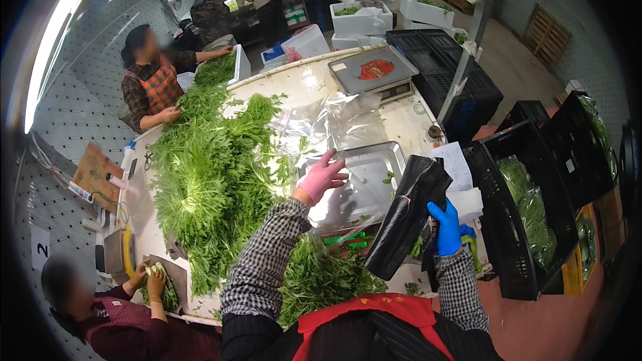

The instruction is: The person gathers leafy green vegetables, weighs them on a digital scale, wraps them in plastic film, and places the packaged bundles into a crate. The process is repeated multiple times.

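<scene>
My left hand (323, 178), in a pink glove, hovers over a shallow metal tray (371, 175) with its fingers spread and nothing in them. A few leaf scraps lie in that tray. My right hand (446, 228), gloved in blue, grips a bundle of black plastic (409, 215) tilted over the tray's right side. What the bundle contains, if anything, is hidden. Leafy greens (210, 175) are heaped left of my left arm, and more greens (326, 271) lie close to my body. Beyond the tray spreads clear plastic film (336, 115).
A platform scale (346, 77) holding red pieces stands at the table's far end. Written papers (454, 160) lie by the right edge, beside black crates (506, 260) of bagged greens. One person (150, 90) handles greens at far left; another (120, 311) holds a bunch at near left.
</scene>
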